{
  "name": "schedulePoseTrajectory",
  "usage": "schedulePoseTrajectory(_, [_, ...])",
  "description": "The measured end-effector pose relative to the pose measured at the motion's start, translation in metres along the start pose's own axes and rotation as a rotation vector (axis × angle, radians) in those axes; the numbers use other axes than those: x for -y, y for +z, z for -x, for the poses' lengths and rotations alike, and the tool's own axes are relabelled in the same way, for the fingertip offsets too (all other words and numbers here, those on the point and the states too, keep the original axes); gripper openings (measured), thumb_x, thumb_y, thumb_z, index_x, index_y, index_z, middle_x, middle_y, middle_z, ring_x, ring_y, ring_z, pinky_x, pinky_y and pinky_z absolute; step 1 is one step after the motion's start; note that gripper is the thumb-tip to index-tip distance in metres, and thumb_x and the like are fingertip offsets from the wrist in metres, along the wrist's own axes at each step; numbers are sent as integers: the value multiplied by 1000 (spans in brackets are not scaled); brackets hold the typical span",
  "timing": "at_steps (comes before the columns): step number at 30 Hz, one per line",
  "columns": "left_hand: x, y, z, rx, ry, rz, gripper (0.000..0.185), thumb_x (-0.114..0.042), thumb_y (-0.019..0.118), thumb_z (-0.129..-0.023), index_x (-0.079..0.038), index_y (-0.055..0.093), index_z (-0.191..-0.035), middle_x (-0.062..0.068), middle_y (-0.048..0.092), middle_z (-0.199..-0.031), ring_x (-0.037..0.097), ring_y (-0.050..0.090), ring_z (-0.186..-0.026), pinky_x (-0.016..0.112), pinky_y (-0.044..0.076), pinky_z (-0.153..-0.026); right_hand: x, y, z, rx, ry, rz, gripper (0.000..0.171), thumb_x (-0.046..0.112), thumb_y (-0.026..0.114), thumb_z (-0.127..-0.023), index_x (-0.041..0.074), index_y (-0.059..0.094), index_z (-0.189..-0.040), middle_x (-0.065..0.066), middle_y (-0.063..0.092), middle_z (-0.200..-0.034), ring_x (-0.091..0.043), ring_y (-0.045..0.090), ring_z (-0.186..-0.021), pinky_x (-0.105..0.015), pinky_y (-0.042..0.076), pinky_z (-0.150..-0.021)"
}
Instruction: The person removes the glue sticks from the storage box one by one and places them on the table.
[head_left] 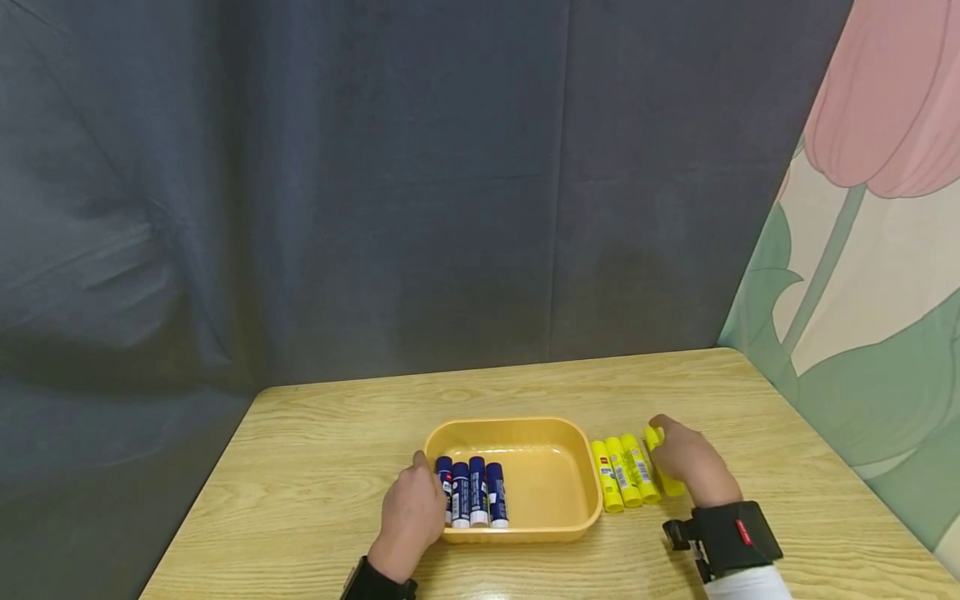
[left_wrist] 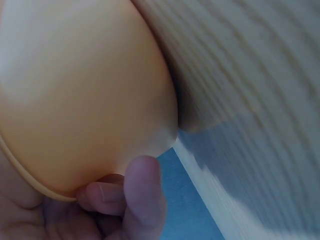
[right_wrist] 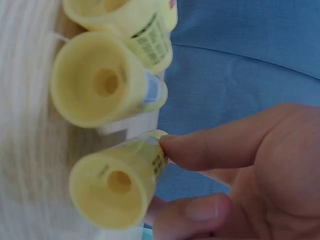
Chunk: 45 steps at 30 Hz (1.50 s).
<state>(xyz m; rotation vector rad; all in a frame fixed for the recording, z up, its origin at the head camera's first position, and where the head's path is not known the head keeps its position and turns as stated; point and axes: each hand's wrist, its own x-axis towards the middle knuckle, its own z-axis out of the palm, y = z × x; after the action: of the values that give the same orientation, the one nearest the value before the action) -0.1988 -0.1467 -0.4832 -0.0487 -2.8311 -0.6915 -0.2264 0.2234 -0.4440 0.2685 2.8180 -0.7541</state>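
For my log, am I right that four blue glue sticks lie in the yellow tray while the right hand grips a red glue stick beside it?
Not quite: the glue stick in the right hand is yellow, not red, as the right wrist view shows. The rest holds: four blue glue sticks lie in the yellow tray.

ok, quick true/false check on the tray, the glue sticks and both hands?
1. Four blue glue sticks lie in the yellow tray. True.
2. The left hand grips a yellow stick. False: it holds the tray's left rim.
3. The right hand pinches a yellow glue stick. True.
4. The yellow sticks lie inside the tray. False: they lie on the wooden table, right of it.
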Motion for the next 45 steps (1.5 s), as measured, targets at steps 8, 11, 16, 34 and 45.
schedulePoseTrajectory(8, [-1,0,0,21,-14,-7,33,-9,52,-98,16,53,-120,22,65,-83,35,68,-70,45,53,-57,-3,4,-3,38,22,-12,54,4,52,-93,-7,37,-144,-43,44,-134,-45,53,-102,-56,46,-84])
schedulePoseTrajectory(11, [-1,0,0,17,-11,-9,33,-9,52,-97,15,53,-119,22,65,-82,35,68,-70,44,53,-56,-4,4,-4,48,32,-15,55,4,50,-93,-7,34,-145,-43,42,-136,-44,52,-102,-56,46,-84])
schedulePoseTrajectory(16, [-1,0,1,-1,-6,-6,29,-8,51,-97,14,54,-115,21,65,-79,36,68,-68,45,52,-55,-4,6,-6,58,41,-15,58,5,50,-94,-7,32,-147,-43,41,-136,-44,51,-102,-57,46,-86])
schedulePoseTrajectory(34, [-2,-2,0,37,-24,-10,41,-10,49,-99,18,48,-129,27,67,-92,37,70,-77,45,56,-62,4,2,-2,39,48,14,54,9,52,-94,-16,34,-139,-43,46,-131,-50,54,-111,-59,47,-88])
schedulePoseTrajectory(45, [-3,-3,0,27,-17,-15,39,-10,49,-99,18,49,-127,26,67,-90,36,70,-76,45,55,-61,6,2,1,53,47,35,38,8,51,-94,-21,47,-119,-30,57,-102,-35,53,-86,-44,47,-75])
